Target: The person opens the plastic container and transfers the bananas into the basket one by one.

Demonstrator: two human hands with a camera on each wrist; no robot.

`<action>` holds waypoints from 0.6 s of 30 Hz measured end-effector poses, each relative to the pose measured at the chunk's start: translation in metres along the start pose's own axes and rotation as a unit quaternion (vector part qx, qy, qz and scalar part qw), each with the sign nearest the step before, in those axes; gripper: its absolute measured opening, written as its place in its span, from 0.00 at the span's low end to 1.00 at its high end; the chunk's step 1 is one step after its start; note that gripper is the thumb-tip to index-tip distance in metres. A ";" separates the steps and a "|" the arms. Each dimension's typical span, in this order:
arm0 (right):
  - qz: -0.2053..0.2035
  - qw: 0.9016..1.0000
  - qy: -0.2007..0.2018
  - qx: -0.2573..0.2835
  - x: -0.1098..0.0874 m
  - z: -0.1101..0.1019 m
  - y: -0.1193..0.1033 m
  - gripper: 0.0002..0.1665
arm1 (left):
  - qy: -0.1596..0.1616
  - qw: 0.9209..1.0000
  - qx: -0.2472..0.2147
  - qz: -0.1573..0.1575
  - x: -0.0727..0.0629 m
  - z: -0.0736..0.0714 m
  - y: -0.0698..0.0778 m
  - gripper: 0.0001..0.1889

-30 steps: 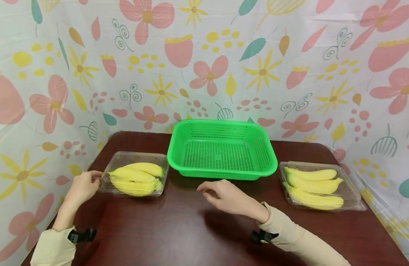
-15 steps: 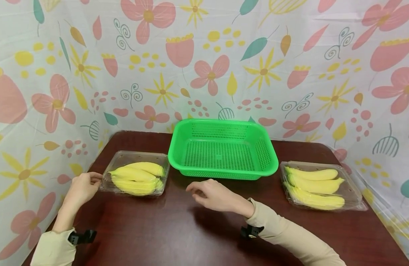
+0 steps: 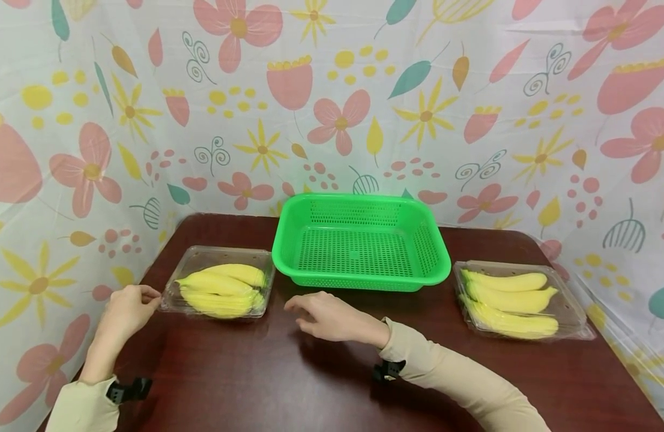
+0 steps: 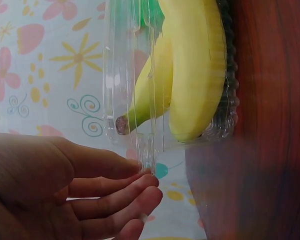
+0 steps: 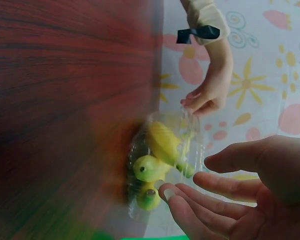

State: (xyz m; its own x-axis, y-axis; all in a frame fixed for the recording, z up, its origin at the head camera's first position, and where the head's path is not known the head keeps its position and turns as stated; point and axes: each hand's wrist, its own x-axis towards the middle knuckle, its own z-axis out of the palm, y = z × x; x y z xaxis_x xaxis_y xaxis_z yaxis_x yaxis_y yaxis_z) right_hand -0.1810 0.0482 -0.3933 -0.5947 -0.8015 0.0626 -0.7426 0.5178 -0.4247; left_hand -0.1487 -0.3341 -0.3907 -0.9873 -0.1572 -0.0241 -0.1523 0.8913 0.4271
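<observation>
1. While the left hand (image 3: pixel 123 312) reaches to the outer end of the left clear box (image 3: pixel 202 257), its grip is drawn nearly together, thumb and fingertips pinching the small plastic tab (image 4: pixel 146 150) on the rim.
2. That box sits on the dark red-brown bench (image 3: pixel 245 384), at the person's left; yellow bananas (image 3: pixel 221 285) lie inside it, one brown stem tip pointing toward the left hand in the left wrist view.
3. The right hand (image 3: pixel 332 318) hangs over the bench, palm side down, just beyond the other end of that box. Its grip is loosely parted, fingers gently bent and thumb apart, with nothing in it. In the head view a strip of bench shows between fingertips and box.
4. Behind the right hand stands a green basket (image 3: pixel 359 282) with perforated walls and bottom, set between the two boxes; whether its rim touches the left clear box I cannot tell.
5. On the person's right, well apart from both hands, rests the right clear box (image 3: pixel 570 300), with more bananas (image 3: pixel 513 300) in it.
6. Beige sleeves (image 3: pixel 467 378) cover both forearms, a black band (image 3: pixel 388 370) around each cuff. A flowered cloth (image 3: pixel 340 66) hangs behind the bench.
</observation>
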 end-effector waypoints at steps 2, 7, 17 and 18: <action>-0.003 1.000 0.001 -0.012 0.004 0.002 -0.001 0.19 | -0.003 1.000 0.001 -0.006 -0.001 -0.001 0.000 0.12; -0.007 0.999 0.008 -0.036 0.014 0.007 -0.006 0.20 | -0.004 1.000 0.001 -0.010 -0.001 -0.003 -0.001 0.12; -0.012 0.999 0.001 -0.048 0.032 0.017 -0.014 0.21 | -0.009 1.000 -0.015 -0.004 0.003 0.000 -0.006 0.12; -0.015 0.999 0.001 -0.049 0.033 0.018 -0.015 0.21 | -0.012 1.000 -0.016 -0.006 0.002 0.000 -0.006 0.12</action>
State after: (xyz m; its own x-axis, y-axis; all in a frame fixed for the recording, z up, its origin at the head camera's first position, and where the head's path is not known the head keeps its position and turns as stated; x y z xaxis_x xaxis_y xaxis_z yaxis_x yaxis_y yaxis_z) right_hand -0.1842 0.0087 -0.4015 -0.5724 -0.8165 0.0755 -0.7865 0.5206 -0.3324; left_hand -0.1501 -0.3397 -0.3934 -0.9863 -0.1571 -0.0512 -0.1630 0.8751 0.4557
